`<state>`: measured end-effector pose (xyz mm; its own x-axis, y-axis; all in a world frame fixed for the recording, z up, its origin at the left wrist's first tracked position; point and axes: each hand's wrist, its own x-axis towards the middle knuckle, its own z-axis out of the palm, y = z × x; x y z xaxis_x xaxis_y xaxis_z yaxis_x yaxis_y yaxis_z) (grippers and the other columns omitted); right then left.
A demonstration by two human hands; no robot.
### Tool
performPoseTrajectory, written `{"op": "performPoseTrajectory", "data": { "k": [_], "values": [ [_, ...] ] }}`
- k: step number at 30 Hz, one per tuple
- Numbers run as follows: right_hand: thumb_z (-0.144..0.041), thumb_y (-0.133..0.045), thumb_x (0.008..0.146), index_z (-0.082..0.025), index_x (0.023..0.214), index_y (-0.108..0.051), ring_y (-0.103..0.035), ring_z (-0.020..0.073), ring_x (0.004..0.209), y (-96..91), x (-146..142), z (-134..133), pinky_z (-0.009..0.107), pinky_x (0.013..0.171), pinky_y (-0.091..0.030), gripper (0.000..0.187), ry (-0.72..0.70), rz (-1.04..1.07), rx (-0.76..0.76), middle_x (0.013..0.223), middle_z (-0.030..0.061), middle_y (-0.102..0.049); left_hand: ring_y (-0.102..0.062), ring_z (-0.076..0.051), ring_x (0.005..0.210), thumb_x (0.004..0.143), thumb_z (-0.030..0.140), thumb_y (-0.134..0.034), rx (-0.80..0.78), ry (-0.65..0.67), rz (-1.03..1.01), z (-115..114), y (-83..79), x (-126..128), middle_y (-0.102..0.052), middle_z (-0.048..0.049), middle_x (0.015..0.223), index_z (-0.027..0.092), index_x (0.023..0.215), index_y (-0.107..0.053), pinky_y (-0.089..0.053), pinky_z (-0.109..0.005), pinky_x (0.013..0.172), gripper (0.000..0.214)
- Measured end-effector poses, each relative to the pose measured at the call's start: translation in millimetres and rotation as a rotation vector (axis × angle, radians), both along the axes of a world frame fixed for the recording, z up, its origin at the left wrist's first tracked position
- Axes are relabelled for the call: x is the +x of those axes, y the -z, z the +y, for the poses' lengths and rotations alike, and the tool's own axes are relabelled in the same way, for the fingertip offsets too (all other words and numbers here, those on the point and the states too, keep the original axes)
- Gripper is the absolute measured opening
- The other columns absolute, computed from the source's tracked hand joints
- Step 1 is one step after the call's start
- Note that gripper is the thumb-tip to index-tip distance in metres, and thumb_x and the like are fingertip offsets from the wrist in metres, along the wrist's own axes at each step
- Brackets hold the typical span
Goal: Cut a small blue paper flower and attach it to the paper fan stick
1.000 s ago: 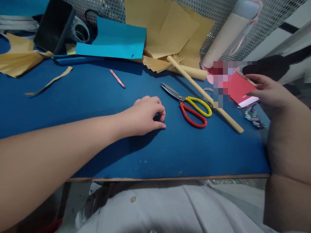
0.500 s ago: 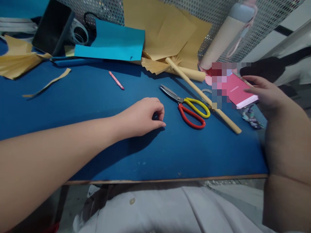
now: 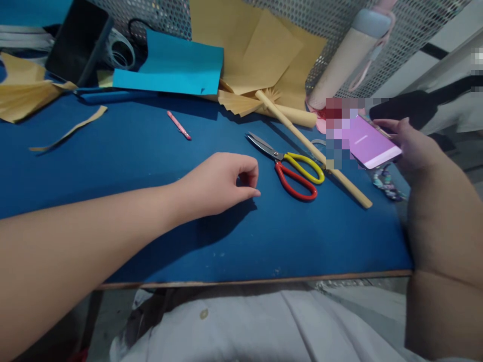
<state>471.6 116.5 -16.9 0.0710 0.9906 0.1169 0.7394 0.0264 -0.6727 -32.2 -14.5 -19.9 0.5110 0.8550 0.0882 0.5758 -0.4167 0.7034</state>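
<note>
My left hand (image 3: 231, 183) rests on the blue tabletop with loosely curled fingers. A gap shows between thumb and forefinger, and nothing is in it. Just right of it lie scissors (image 3: 278, 157) with one yellow and one red handle loop, blades pointing away to the left. At the right, my right hand (image 3: 417, 146) grips a smartphone (image 3: 373, 143) by its edge, its lit screen pink-purple and partly covered by pixelation. A beaded strap (image 3: 388, 185) hangs below the phone. Between scissors and phone, a thin tan paper roll (image 3: 302, 136) lies slantwise.
Behind lie a pink pen (image 3: 179, 125), folded blue paper (image 3: 169, 63), tan paper sheets (image 3: 260, 45), a pleated paper fan (image 3: 237, 103) and a tape roll (image 3: 123, 53). A dark phone (image 3: 79, 40) leans at the back left. A bottle (image 3: 343, 65) stands by the mesh panel.
The phone screen has turned from red-pink to purple-pink. The thumb of my right hand has lifted off the screen. My left hand has barely moved.
</note>
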Motion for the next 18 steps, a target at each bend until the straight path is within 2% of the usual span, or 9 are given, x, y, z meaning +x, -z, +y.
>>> {"op": "performPoseTrajectory", "data": {
  "k": [5, 12, 18],
  "values": [
    [-0.080, -0.036, 0.088, -0.032, 0.140, -0.059, -0.069, 0.0320, 0.112, -2.9, -8, 2, 0.042, 0.086, -0.060, 0.075, 0.096, 0.133, -0.047, 0.129, 0.0093, -0.068, -0.059, -0.012, 0.069, 0.080, 0.030, -0.073, -0.050, -0.008, -0.070, -2, -0.9, 1, -0.066, 0.0044, 0.072, 0.020, 0.075, -0.063, -0.043, -0.025, 0.063, 0.015],
    [-0.079, -0.040, 0.089, -0.033, 0.139, -0.061, -0.072, 0.0302, 0.092, 0.1, 1, 7, 0.039, 0.066, -0.056, 0.071, 0.111, 0.184, -0.048, 0.124, 0.0105, -0.071, -0.061, -0.012, 0.070, 0.081, 0.027, -0.072, -0.080, 0.033, -0.086, -2, -0.9, 1, -0.069, 0.0041, 0.073, 0.021, 0.076, -0.067, -0.045, -0.025, 0.066, 0.009],
    [-0.078, -0.038, 0.090, -0.034, 0.139, -0.062, -0.070, 0.0261, 0.085, 0.8, 5, 9, 0.034, 0.058, -0.051, 0.070, 0.104, 0.215, -0.044, 0.122, 0.0095, -0.072, -0.062, -0.013, 0.071, 0.080, 0.025, -0.072, -0.051, 0.035, -0.107, -2, 1.0, 0, -0.069, 0.0027, 0.075, 0.019, 0.072, -0.066, -0.046, -0.025, 0.065, 0.012]
  ]
}}
